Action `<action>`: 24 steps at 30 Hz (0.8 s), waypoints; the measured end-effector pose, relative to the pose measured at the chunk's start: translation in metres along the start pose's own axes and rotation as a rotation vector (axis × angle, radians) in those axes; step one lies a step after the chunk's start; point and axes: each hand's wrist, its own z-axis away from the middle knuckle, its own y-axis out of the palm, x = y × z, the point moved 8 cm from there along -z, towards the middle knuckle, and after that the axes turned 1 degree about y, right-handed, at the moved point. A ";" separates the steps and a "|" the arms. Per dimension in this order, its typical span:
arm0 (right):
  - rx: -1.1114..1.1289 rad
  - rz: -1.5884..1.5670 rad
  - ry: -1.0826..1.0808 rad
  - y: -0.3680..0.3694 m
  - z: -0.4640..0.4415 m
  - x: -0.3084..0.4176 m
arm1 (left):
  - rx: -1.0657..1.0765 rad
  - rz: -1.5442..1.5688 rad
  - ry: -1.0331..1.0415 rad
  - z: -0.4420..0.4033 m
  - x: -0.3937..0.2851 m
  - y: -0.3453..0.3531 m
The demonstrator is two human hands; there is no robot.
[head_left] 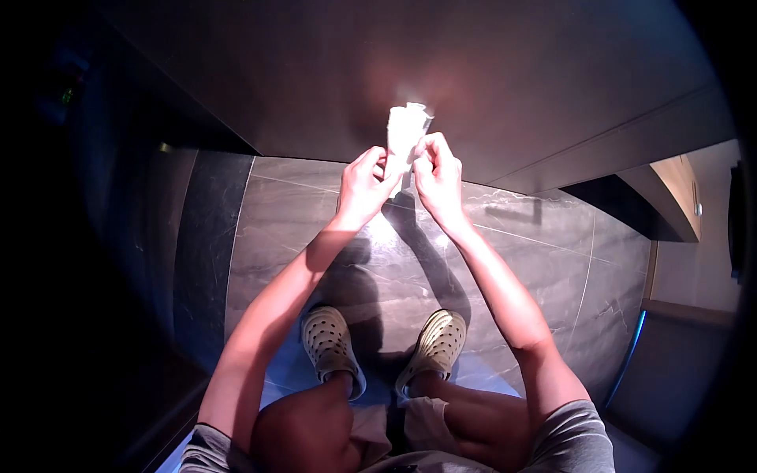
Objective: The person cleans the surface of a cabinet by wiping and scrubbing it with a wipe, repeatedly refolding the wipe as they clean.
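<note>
- Left hand (363, 189) and right hand (439, 180) are holding a bright white, narrow, layered bundle (406, 132), paper or cloth unclear; fingers are pinching its left and right sides.
- Bundle is sitting between the hands, at a dark, smooth, flat panel (315, 71); contact unclear.
- Uneven pulling could be tearing it; loose pinching could be dropping it toward the cream, perforated clogs (326, 337).
- Glare is hiding layers, inviting a misgrip.
- Panel edge is crowding the far side; room is opening left, right and near, over grey marbled tile floor (284, 221).
</note>
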 end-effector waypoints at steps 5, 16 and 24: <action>-0.013 -0.166 0.101 -0.006 0.002 -0.022 | -0.001 0.070 -0.033 0.000 0.006 0.011; -0.039 -0.179 0.092 -0.054 0.032 -0.017 | 0.341 -0.167 0.303 0.022 -0.065 0.061; -0.367 -0.127 0.124 -0.120 0.059 -0.064 | 0.532 -0.666 0.838 -0.004 -0.105 0.081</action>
